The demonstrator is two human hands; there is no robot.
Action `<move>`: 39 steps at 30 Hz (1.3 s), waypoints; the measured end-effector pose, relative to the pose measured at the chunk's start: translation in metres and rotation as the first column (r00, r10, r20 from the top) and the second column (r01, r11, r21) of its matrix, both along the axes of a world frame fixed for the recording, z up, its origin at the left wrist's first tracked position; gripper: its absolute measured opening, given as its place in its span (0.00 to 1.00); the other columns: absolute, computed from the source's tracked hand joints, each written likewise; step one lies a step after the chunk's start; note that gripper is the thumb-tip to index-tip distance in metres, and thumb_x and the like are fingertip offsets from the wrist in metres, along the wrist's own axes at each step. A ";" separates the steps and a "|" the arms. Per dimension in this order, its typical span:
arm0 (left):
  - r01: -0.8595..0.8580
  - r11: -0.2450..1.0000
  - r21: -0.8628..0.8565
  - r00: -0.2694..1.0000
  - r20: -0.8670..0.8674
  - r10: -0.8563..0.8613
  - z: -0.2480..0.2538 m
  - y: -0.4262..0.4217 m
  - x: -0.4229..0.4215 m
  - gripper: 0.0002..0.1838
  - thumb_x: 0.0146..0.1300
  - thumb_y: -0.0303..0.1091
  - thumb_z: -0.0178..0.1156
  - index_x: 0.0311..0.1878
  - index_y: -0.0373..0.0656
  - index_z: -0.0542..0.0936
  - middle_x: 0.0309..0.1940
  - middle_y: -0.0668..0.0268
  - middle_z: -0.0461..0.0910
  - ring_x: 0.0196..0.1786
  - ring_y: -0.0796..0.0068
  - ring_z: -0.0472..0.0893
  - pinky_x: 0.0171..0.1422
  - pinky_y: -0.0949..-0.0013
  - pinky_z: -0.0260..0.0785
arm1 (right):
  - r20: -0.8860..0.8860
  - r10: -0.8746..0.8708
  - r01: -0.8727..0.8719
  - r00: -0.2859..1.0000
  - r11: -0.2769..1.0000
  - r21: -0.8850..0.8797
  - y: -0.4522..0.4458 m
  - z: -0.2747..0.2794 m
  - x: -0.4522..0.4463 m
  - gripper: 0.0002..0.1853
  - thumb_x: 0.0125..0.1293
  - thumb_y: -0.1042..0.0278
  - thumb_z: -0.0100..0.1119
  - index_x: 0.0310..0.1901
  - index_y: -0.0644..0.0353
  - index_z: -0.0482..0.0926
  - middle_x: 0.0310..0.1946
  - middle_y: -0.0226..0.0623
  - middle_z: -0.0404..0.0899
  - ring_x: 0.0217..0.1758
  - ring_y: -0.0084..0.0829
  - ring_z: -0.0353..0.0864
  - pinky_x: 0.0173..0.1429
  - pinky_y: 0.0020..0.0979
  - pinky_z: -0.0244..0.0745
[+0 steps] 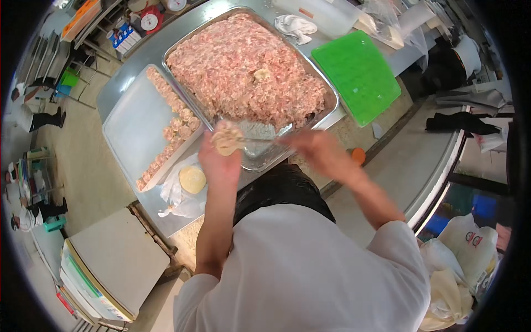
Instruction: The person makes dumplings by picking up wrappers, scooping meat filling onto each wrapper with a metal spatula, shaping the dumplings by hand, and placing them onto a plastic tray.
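My left hand (217, 159) holds a round dumpling wrapper (227, 148) with pink minced meat on it, near the front corner of a metal tray (259, 159). My right hand (316, 148), blurred by motion, is closed around a thin spreading tool (259, 140) whose tip touches the filling. A large mound of minced meat (238, 61) fills most of the metal tray. To the left, a white tray (130, 124) carries rows of shaped dumplings (180, 126). A stack of round wrappers (192, 179) lies on a plastic bag (181, 206) beside my left forearm.
A green cutting board (358, 77) lies right of the metal tray, with a white cloth (296, 26) behind it. A red scale (149, 21) stands beyond the table at the upper left. Other people (41, 119) are at the far left. Plastic bags (459, 249) are piled at lower right.
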State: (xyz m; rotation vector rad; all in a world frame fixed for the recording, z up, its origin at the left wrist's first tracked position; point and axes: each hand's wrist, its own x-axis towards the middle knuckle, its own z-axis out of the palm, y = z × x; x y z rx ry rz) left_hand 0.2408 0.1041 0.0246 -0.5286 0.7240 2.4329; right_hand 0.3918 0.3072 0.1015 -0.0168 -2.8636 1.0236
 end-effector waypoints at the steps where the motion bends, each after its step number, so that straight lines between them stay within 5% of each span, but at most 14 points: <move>1: -0.043 0.998 -0.054 0.998 -0.045 0.041 -0.001 -0.007 -0.002 0.21 0.78 0.47 0.45 0.58 0.40 0.77 0.50 0.58 0.81 0.52 0.57 0.80 0.60 0.52 0.73 | 0.034 -0.109 0.101 0.993 0.980 0.171 0.025 -0.006 0.002 0.18 0.64 0.81 0.57 0.53 0.54 0.85 0.39 0.48 0.86 0.39 0.53 0.86 0.40 0.45 0.80; 4: 0.075 0.993 -0.087 0.997 -0.030 -0.078 0.026 -0.027 -0.010 0.20 0.77 0.47 0.47 0.55 0.42 0.77 0.47 0.59 0.82 0.49 0.57 0.80 0.55 0.52 0.74 | 0.134 -0.453 0.351 0.882 0.818 0.455 0.085 -0.003 -0.027 0.14 0.65 0.77 0.54 0.49 0.53 0.86 0.34 0.49 0.85 0.36 0.56 0.85 0.39 0.48 0.79; 7: 0.296 0.934 0.202 0.954 -0.108 -0.279 0.001 -0.052 -0.014 0.18 0.76 0.47 0.47 0.52 0.44 0.77 0.47 0.59 0.82 0.49 0.56 0.81 0.53 0.51 0.75 | 0.211 -0.423 0.250 0.881 0.796 0.550 0.112 -0.037 -0.046 0.11 0.63 0.77 0.54 0.43 0.58 0.84 0.31 0.54 0.83 0.37 0.54 0.85 0.43 0.55 0.79; 10: 0.271 0.922 0.277 0.961 -0.031 -0.273 0.004 -0.060 -0.007 0.18 0.76 0.46 0.46 0.51 0.41 0.75 0.50 0.54 0.81 0.56 0.52 0.81 0.60 0.48 0.74 | 0.101 -0.364 0.308 0.926 0.881 0.358 0.102 -0.043 -0.038 0.08 0.62 0.77 0.55 0.40 0.59 0.84 0.31 0.56 0.83 0.37 0.57 0.85 0.43 0.54 0.78; 13: 0.070 0.997 -0.044 0.987 0.151 -0.063 0.039 -0.041 0.005 0.20 0.77 0.46 0.46 0.54 0.37 0.73 0.54 0.49 0.79 0.62 0.46 0.78 0.68 0.42 0.70 | 0.170 -0.379 0.307 0.910 0.889 0.339 0.092 -0.030 -0.033 0.06 0.62 0.76 0.56 0.37 0.60 0.83 0.31 0.56 0.83 0.38 0.58 0.85 0.43 0.54 0.79; 19: -0.103 0.994 0.031 0.967 0.239 0.093 0.029 -0.041 0.006 0.25 0.78 0.46 0.45 0.62 0.32 0.70 0.64 0.45 0.72 0.69 0.40 0.71 0.77 0.36 0.60 | 0.191 -0.439 0.332 0.878 0.845 0.418 0.067 -0.026 -0.026 0.07 0.62 0.77 0.55 0.39 0.60 0.82 0.30 0.56 0.83 0.39 0.57 0.85 0.43 0.52 0.80; 25: 0.034 0.992 0.123 0.983 0.173 -0.055 0.028 -0.038 0.012 0.27 0.78 0.45 0.42 0.65 0.29 0.69 0.63 0.47 0.73 0.71 0.37 0.67 0.78 0.38 0.56 | 0.220 -0.356 0.216 0.908 0.850 0.481 0.055 -0.025 -0.021 0.05 0.66 0.74 0.56 0.38 0.64 0.81 0.26 0.53 0.81 0.31 0.56 0.83 0.37 0.51 0.78; 28: 0.112 0.986 0.123 0.987 0.098 -0.124 0.013 -0.038 0.009 0.27 0.79 0.49 0.41 0.65 0.33 0.70 0.62 0.51 0.76 0.65 0.43 0.74 0.72 0.38 0.64 | 0.032 -0.171 0.168 0.985 0.983 0.073 0.086 -0.050 -0.008 0.06 0.70 0.72 0.57 0.40 0.64 0.82 0.22 0.43 0.80 0.23 0.41 0.80 0.30 0.40 0.76; 31: 0.079 0.989 0.129 0.989 0.115 -0.094 0.013 -0.034 0.011 0.26 0.78 0.47 0.44 0.65 0.33 0.71 0.63 0.52 0.75 0.68 0.42 0.71 0.76 0.37 0.58 | 0.685 -0.090 0.457 0.723 0.806 -0.376 0.080 0.004 -0.003 0.09 0.74 0.69 0.58 0.46 0.62 0.84 0.23 0.31 0.77 0.25 0.23 0.76 0.29 0.28 0.72; 34: 0.151 0.980 0.128 0.983 0.087 -0.163 0.016 -0.024 0.011 0.26 0.77 0.47 0.44 0.64 0.35 0.73 0.61 0.54 0.77 0.65 0.46 0.74 0.74 0.37 0.59 | 0.639 0.011 0.483 0.769 0.645 -0.592 0.042 0.030 0.006 0.13 0.77 0.62 0.57 0.51 0.61 0.85 0.21 0.24 0.71 0.25 0.14 0.69 0.29 0.20 0.66; 37: 0.173 0.962 0.211 0.985 -0.016 -0.173 0.016 -0.015 0.013 0.24 0.77 0.48 0.45 0.63 0.39 0.74 0.58 0.57 0.79 0.60 0.50 0.77 0.72 0.38 0.61 | 0.506 0.036 0.387 0.862 0.599 -0.701 -0.001 0.007 0.009 0.13 0.76 0.71 0.57 0.57 0.60 0.83 0.30 0.30 0.78 0.34 0.18 0.76 0.36 0.24 0.73; 39: 0.129 0.977 0.167 0.992 -0.038 -0.124 0.022 -0.006 0.016 0.22 0.78 0.48 0.46 0.60 0.40 0.75 0.55 0.58 0.80 0.57 0.54 0.78 0.67 0.40 0.65 | 0.098 -0.121 0.155 0.988 0.834 -0.530 -0.029 -0.021 0.004 0.15 0.71 0.75 0.60 0.57 0.63 0.82 0.32 0.38 0.81 0.32 0.27 0.79 0.36 0.29 0.75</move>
